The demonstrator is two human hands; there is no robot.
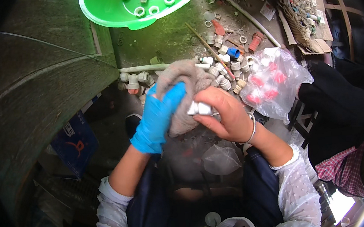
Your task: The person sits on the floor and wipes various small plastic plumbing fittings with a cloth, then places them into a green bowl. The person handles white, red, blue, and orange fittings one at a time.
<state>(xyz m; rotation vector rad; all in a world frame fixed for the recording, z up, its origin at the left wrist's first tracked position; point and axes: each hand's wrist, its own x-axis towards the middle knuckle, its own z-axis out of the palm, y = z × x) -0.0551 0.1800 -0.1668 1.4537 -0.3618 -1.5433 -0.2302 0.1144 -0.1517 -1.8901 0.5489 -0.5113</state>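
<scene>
My left hand (pixel 158 115), in a blue glove, is closed on a bunched grey-brown cloth (pixel 185 71) in front of me. A small white plastic pipe fitting (pixel 200 108) is pinched between the thumb and fingers of my bare right hand (pixel 223 109), right against the cloth. Part of the cloth hangs below the gloved fingers, and motion blurs the glove. Just beyond both hands lies a pile of white pipe fittings (pixel 224 70), with a blue fitting (pixel 233 52) and a red one (pixel 255 40) among them.
A green basin (pixel 138 19) with several white nuts stands at the far side. Right of my hands is a clear plastic bag (pixel 292 74) of red and white pieces. A thin stick (pixel 206 45) and a white pipe (pixel 252 21) lie beyond. A wooden board (pixel 56 82) curves along the left.
</scene>
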